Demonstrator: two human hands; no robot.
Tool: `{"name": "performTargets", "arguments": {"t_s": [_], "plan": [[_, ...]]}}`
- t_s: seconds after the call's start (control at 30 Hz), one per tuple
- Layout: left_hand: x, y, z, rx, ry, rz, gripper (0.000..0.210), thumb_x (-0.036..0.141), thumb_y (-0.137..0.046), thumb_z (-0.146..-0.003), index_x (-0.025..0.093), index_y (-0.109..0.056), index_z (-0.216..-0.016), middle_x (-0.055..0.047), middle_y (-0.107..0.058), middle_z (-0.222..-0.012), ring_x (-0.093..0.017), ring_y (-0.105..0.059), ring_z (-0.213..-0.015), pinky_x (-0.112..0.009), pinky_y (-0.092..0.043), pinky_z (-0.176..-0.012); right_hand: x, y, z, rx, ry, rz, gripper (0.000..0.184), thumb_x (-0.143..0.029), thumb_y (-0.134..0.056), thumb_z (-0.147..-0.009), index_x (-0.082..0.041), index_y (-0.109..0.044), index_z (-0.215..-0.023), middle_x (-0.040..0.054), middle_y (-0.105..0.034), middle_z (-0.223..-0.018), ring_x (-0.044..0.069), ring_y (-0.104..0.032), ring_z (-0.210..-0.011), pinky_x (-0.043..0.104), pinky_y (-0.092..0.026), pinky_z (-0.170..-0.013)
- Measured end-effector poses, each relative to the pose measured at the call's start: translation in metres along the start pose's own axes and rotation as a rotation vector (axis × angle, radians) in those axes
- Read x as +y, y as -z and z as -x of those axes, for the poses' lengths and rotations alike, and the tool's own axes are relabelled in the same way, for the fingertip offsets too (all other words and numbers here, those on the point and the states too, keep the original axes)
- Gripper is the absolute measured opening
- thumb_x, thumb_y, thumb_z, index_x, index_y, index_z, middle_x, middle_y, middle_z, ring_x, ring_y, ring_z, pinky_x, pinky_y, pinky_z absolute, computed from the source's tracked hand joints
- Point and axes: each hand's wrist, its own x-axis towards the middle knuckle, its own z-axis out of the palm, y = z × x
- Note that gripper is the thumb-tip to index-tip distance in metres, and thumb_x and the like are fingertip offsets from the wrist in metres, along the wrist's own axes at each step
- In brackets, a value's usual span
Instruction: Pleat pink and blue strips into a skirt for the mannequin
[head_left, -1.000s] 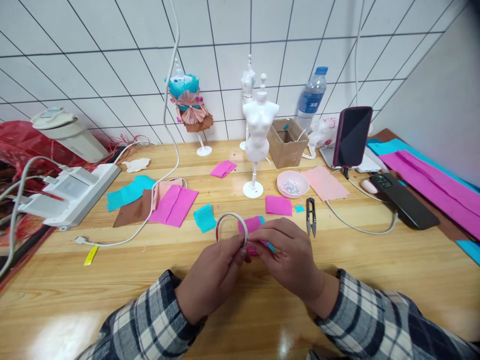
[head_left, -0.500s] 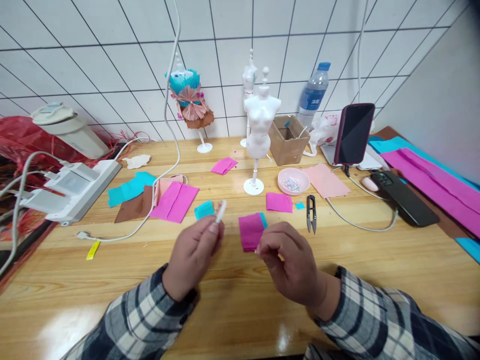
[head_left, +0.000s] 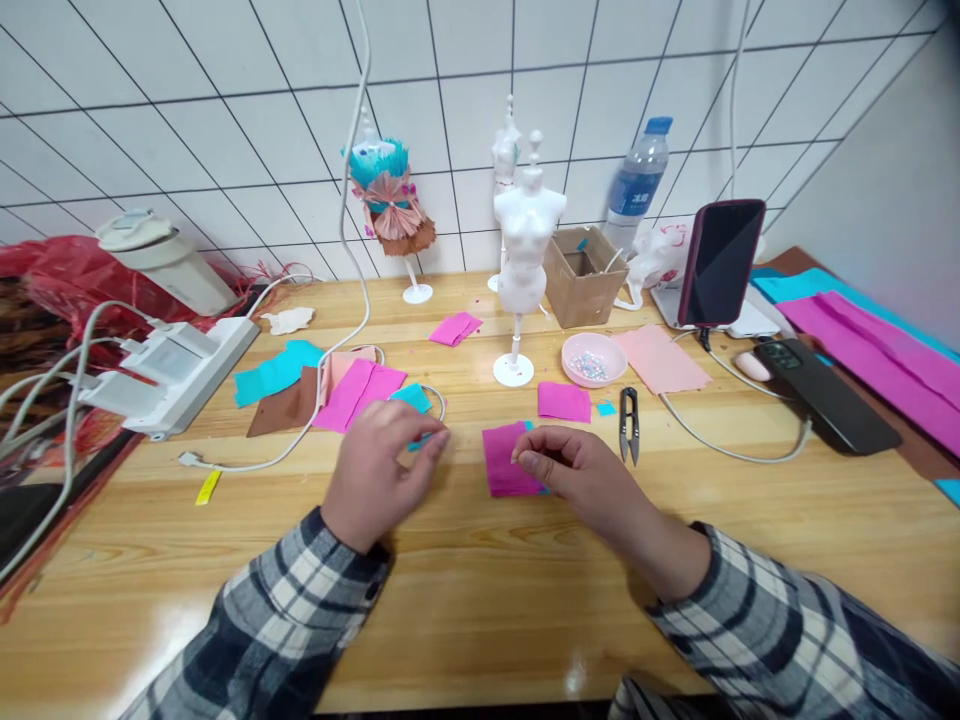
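My left hand (head_left: 386,465) is over the table with thumb and forefinger apart, and teal paper shows through the gap. Just behind its fingers, a thin white ring (head_left: 442,402) lies by a small teal piece (head_left: 411,397). My right hand (head_left: 570,465) is closed in a pinch at the right edge of a magenta folded stack (head_left: 502,460) with teal edges. A tiny pale bit shows at its fingertips, too small to name. Beyond the hands stands a bare white mannequin (head_left: 525,250). Black thread snips (head_left: 629,425) lie right of my right hand.
A pink bowl of beads (head_left: 604,371), a cardboard box (head_left: 589,295) and a dressed mannequin (head_left: 390,200) stand behind. Coloured crepe pieces (head_left: 360,392) lie left. A white cable (head_left: 281,462) crosses there, near a power strip (head_left: 187,370). At right are a standing phone (head_left: 724,265) and another phone (head_left: 825,395).
My left hand has let go of the thin white item, and a white ring now shows behind it. My right hand has turned, its pinch staying above the magenta stack. The view has shifted slightly.
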Motion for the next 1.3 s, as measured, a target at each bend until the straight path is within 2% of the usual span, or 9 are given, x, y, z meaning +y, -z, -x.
{"name": "performTargets", "arguments": {"t_s": [0.1,0.2,0.4,0.53,0.63,0.7,0.83,0.9,1.3], "plan": [[0.030,-0.007,0.002,-0.230,0.004,0.336,0.032,0.039,-0.049,-0.095,0.018,-0.071,-0.087,-0.004,-0.068,-0.078,-0.018,-0.060,-0.076,-0.031,-0.045,-0.071,-0.003,-0.002,0.001,-0.017,-0.007,0.049,0.017,-0.034,-0.064,-0.080,-0.018,-0.068,-0.080,0.0001,-0.064,-0.073,0.012,-0.049,-0.066,0.028,-0.040,-0.064],[0.044,-0.015,0.004,-0.305,0.049,0.487,0.034,0.041,-0.048,-0.095,0.018,-0.071,-0.086,-0.003,-0.067,-0.076,-0.016,-0.059,-0.073,-0.029,-0.043,-0.068,-0.006,-0.004,0.003,-0.018,-0.018,0.103,0.017,-0.034,-0.063,-0.080,-0.018,-0.068,-0.078,0.0002,-0.064,-0.072,0.012,-0.048,-0.064,0.027,-0.039,-0.062],[0.042,-0.019,0.005,-0.234,0.006,0.527,0.026,0.030,-0.053,-0.093,0.016,-0.069,-0.078,-0.003,-0.065,-0.073,-0.015,-0.057,-0.073,-0.028,-0.042,-0.069,-0.006,-0.011,0.006,-0.017,-0.037,0.076,0.016,-0.033,-0.063,-0.079,-0.018,-0.068,-0.078,0.0010,-0.067,-0.071,0.013,-0.052,-0.062,0.027,-0.040,-0.059],[0.043,-0.015,0.006,-0.157,-0.056,0.499,0.025,0.021,-0.054,-0.090,0.016,-0.069,-0.071,-0.002,-0.062,-0.065,-0.013,-0.055,-0.067,-0.026,-0.041,-0.064,-0.003,-0.015,0.008,0.049,0.019,0.136,0.012,-0.031,-0.068,-0.077,-0.019,-0.070,-0.078,0.0002,-0.067,-0.069,0.011,-0.048,-0.059,0.025,-0.039,-0.055],[0.046,-0.013,0.008,-0.104,-0.063,0.498,0.023,0.019,-0.056,-0.089,0.015,-0.071,-0.071,-0.002,-0.062,-0.064,-0.013,-0.055,-0.066,-0.025,-0.042,-0.064,-0.002,-0.012,0.008,0.130,0.111,0.156,0.024,-0.027,-0.070,-0.078,-0.022,-0.070,-0.102,-0.0023,-0.066,-0.075,0.008,-0.043,-0.051,0.023,-0.037,-0.048],[0.047,-0.014,0.009,-0.105,-0.018,0.513,0.024,0.021,-0.056,-0.090,0.015,-0.071,-0.073,-0.002,-0.064,-0.067,-0.013,-0.056,-0.068,-0.026,-0.043,-0.066,-0.002,-0.007,0.009,0.206,0.221,0.223,0.035,-0.024,-0.071,-0.080,-0.025,-0.066,-0.115,-0.0034,-0.065,-0.079,0.007,-0.042,-0.048,0.022,-0.037,-0.046],[0.046,-0.018,0.011,-0.166,0.068,0.612,0.024,0.024,-0.055,-0.093,0.016,-0.071,-0.077,-0.003,-0.069,-0.075,-0.014,-0.060,-0.073,-0.026,-0.046,-0.069,-0.001,-0.003,0.014,0.210,0.613,0.528,0.012,-0.020,-0.067,-0.086,-0.024,-0.071,-0.097,0.0002,-0.066,-0.084,0.011,-0.059,-0.069,0.024,-0.050,-0.064],[0.045,-0.019,0.012,-0.188,0.067,0.651,0.025,0.024,-0.053,-0.094,0.017,-0.071,-0.078,-0.003,-0.070,-0.077,-0.014,-0.060,-0.074,-0.026,-0.046,-0.070,0.000,-0.003,0.016,0.167,0.708,0.627,0.010,-0.019,-0.065,-0.089,-0.022,-0.072,-0.096,0.0019,-0.068,-0.087,0.012,-0.063,-0.078,0.025,-0.052,-0.071],[0.045,-0.016,0.014,-0.079,-0.152,0.355,0.017,0.014,-0.056,-0.090,0.014,-0.072,-0.083,-0.002,-0.065,-0.071,-0.013,-0.056,-0.069,-0.026,-0.043,-0.066,0.000,-0.005,0.017,0.120,0.673,0.707,0.011,-0.021,-0.061,-0.091,-0.019,-0.071,-0.095,0.0022,-0.068,-0.086,0.011,-0.063,-0.074,0.023,-0.051,-0.065]]}}
